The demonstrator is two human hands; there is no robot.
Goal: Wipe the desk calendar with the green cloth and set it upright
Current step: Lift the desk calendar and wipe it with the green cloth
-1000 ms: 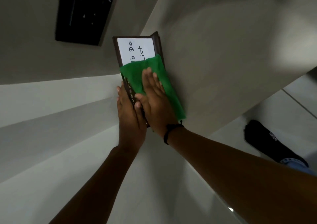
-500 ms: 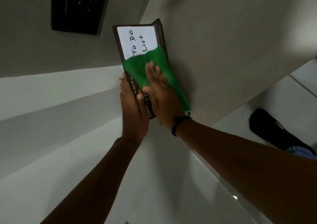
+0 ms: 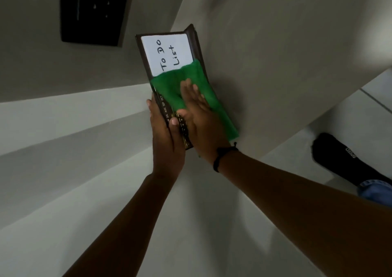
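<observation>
Wiping stroke drawn back toward me across the desk calendar (image 3: 169,52).
My right hand (image 3: 201,117) presses flat, fingers spread, on the green cloth (image 3: 169,88), now lower, baring "To Do List"; my left hand (image 3: 165,132) clamps the calendar's near edge; wiping unfinished, calendar not yet upright.

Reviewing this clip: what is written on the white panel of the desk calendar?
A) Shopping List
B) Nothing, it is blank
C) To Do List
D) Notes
C: the white panel of the desk calendar bears handwritten "To Do List", just above the green cloth pressed flat by the right hand.
</observation>
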